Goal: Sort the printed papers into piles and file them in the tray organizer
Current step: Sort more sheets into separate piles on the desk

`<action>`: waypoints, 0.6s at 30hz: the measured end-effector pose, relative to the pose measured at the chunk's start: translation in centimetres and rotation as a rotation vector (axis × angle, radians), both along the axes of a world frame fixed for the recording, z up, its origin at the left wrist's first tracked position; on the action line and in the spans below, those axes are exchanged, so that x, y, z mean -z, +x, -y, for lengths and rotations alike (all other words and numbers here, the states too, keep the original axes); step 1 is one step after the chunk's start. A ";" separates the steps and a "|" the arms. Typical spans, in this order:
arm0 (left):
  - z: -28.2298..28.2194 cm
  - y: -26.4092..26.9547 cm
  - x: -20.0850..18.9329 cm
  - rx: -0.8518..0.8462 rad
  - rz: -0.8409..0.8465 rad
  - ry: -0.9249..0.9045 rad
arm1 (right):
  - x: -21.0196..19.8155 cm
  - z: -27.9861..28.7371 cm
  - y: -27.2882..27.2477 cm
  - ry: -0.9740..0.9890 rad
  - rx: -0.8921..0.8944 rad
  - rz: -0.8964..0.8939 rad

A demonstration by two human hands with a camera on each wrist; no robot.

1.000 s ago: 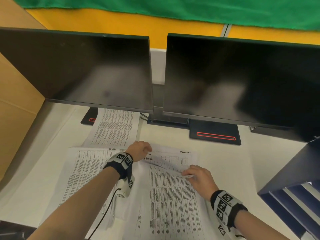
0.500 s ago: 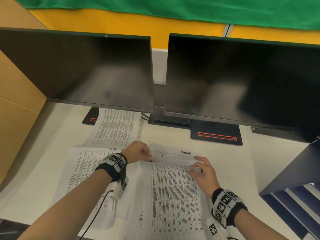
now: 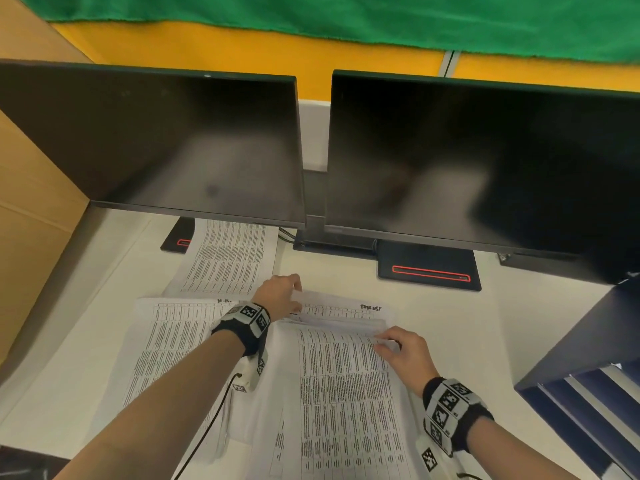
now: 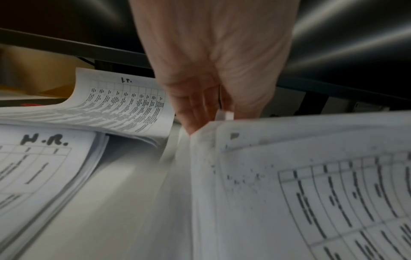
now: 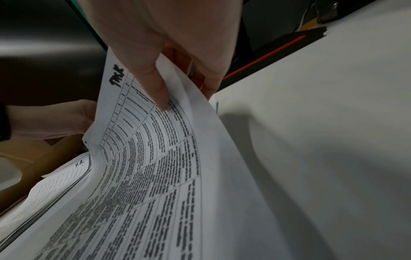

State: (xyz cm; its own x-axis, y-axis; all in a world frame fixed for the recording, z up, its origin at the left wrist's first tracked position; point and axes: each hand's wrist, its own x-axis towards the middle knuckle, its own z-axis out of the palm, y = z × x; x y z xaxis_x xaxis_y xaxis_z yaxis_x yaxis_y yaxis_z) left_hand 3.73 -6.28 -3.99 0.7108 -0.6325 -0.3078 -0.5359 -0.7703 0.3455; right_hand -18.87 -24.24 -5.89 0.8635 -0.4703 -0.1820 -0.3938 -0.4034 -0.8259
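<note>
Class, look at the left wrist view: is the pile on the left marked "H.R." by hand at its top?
Yes: the top sheet of the left pile bears the handwritten letters "H.R." above its printed table.

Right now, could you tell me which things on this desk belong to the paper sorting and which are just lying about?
Part of the job:
- middle stack, its top sheets gripped by the left hand and right hand
- pile marked H.R.
- far pile
- tray organizer

Just lying about:
- two dark monitors
- cardboard panel
</note>
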 end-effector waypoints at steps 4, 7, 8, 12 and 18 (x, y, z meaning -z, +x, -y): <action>0.2 -0.6 -0.1 0.010 0.068 -0.050 | 0.1 0.1 0.1 0.019 0.002 -0.004; 0.0 -0.7 -0.4 0.037 0.100 -0.077 | 0.1 0.2 0.3 -0.011 0.006 -0.043; -0.2 -0.7 -0.5 0.059 0.123 -0.074 | 0.0 0.2 0.3 -0.004 0.007 -0.053; -0.8 -0.8 -0.8 0.132 0.243 -0.063 | -0.5 0.3 0.6 0.038 0.002 -0.040; -0.7 -0.6 -2.0 0.265 0.410 -0.005 | 0.4 0.9 1.1 0.102 0.062 -0.100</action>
